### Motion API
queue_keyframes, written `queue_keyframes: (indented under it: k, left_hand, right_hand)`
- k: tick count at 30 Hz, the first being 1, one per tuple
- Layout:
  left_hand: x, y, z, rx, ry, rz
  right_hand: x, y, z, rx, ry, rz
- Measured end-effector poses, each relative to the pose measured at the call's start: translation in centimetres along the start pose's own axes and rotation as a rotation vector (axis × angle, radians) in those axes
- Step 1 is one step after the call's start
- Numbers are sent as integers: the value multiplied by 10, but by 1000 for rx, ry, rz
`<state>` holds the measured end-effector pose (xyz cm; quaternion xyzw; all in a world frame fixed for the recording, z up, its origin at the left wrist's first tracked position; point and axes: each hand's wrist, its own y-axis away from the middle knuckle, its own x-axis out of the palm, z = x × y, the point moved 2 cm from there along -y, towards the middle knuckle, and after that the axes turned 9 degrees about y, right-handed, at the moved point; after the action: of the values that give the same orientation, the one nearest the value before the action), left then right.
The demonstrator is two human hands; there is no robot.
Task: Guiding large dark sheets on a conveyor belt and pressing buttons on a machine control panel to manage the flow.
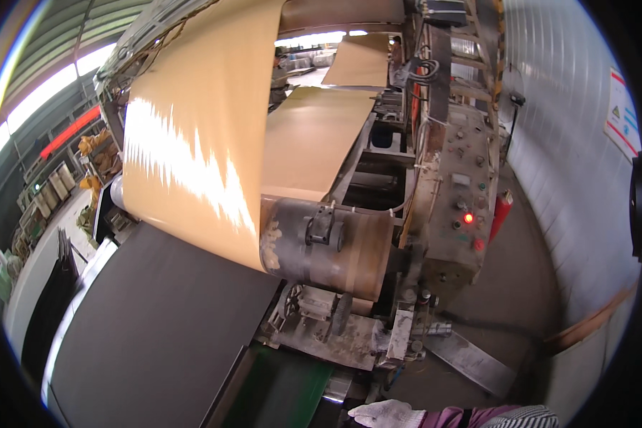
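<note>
My right hand point(386, 413), in a white knit glove below a purple sleeve, comes in at the lower edge, right of the middle. Its visible fingers stretch out to the left, and nothing shows in them; the lower part is cut off. It is beside the end of a green belt point(282, 389) and a small shiny metal piece point(337, 386). My left hand is out of view. Ahead, a wide glossy tan sheet point(200, 93) hangs down to a large roller point(328, 246). A broad dark grey sheet or belt point(167, 314) spreads below it.
A control panel point(460, 192) with a lit red button stands at the right, with a red cylinder point(501, 214) behind it. A small motor-like unit point(317, 303) sits below the roller. A metal plate point(471, 360) lies near the floor, and a white wall point(549, 121) rises beyond.
</note>
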<state>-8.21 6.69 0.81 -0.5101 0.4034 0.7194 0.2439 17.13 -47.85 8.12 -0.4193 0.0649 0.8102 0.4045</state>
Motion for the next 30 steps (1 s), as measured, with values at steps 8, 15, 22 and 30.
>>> queue_keyframes:
  k: [8, 15, 22, 30]
  left_hand:
    - [-9, 3, -32, 200, 156, -389]
    - [-39, -19, -34, -271, 755, -319]
    - [-26, 9, -30, -383, 579, -279]
    - [-3, 8, -31, -213, 720, -444]
  right_hand:
    - [5, -39, 36, 41, -125, 144]
    - [13, -30, 19, 533, -652, 361]
    - [41, -64, 60, 464, -539, 542]
    - [82, -106, 115, 183, -404, 665]
